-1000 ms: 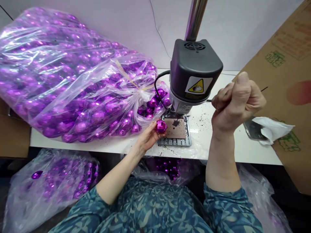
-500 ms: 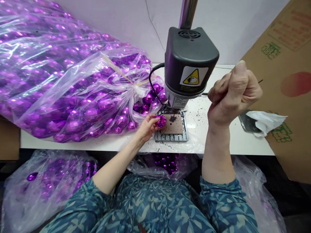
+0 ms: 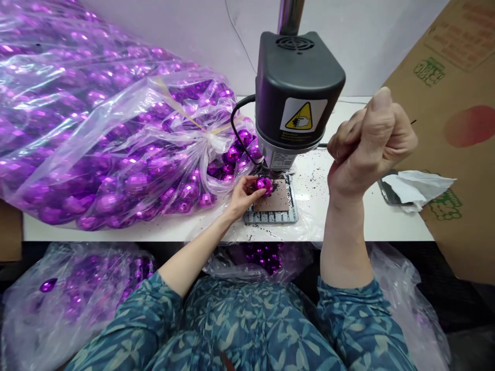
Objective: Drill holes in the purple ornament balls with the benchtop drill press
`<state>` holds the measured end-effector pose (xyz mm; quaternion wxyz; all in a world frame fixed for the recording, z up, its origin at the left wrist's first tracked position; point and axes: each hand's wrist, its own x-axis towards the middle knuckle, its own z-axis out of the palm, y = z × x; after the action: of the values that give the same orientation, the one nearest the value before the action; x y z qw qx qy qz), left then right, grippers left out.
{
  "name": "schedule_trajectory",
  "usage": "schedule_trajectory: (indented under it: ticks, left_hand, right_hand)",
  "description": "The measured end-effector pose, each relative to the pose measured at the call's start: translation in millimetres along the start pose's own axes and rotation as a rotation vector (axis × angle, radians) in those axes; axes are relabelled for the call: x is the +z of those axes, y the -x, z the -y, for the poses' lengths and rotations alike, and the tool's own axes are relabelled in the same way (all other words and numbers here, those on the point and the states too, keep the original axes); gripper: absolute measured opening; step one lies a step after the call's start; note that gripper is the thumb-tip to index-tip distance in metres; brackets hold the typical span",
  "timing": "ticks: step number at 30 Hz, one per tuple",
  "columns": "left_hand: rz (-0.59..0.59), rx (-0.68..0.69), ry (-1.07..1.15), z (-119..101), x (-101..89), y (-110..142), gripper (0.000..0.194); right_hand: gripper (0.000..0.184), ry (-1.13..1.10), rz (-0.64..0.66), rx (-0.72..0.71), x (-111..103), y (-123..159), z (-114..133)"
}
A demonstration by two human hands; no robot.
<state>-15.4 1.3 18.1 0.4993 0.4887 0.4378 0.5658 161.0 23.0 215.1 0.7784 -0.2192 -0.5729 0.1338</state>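
A shiny purple faceted ball [image 3: 264, 186] is pinched between the thumb and fingers of my left hand [image 3: 243, 196]. It sits just above the brown board [image 3: 274, 200] on the slotted metal base, below the head of a black drill press [image 3: 299, 82]. The drill tip is hidden behind the ball and housing. My right hand [image 3: 373, 139] is closed in a fist, raised to the right of the machine, round a thin dark lever that shows on both sides of it.
A large clear bag of purple balls [image 3: 116, 144] lies left, tied at its neck. Further bags of balls [image 3: 77, 288] hang below the table edge. Dark shavings dot the white table [image 3: 313, 206]. At right stand a cardboard box [image 3: 456, 154] and a phone under white tissue [image 3: 419, 186].
My left hand has moved the ball rightward over the board, in under the drill head. My right fist keeps its grip on the lever. The whole view has shifted slightly.
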Motion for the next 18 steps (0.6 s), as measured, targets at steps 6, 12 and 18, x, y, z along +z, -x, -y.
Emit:
schedule_trajectory:
  ticks: [6, 12, 18]
  left_hand:
    - [0.073, 0.054, -0.086, 2, 3.4, -6, 0.059]
    - [0.062, 0.144, -0.239, 0, 8.1, 6, 0.051]
    - [0.114, 0.184, -0.205, -2, 16.4, 13, 0.053]
  right_hand:
    - [0.055, 0.008, -0.003, 0.017, 0, 0, 0]
    - [0.057, -0.013, -0.045, 0.027, 3, 0, 2]
    - [0.058, 0.008, -0.039, 0.020, 3, 0, 0]
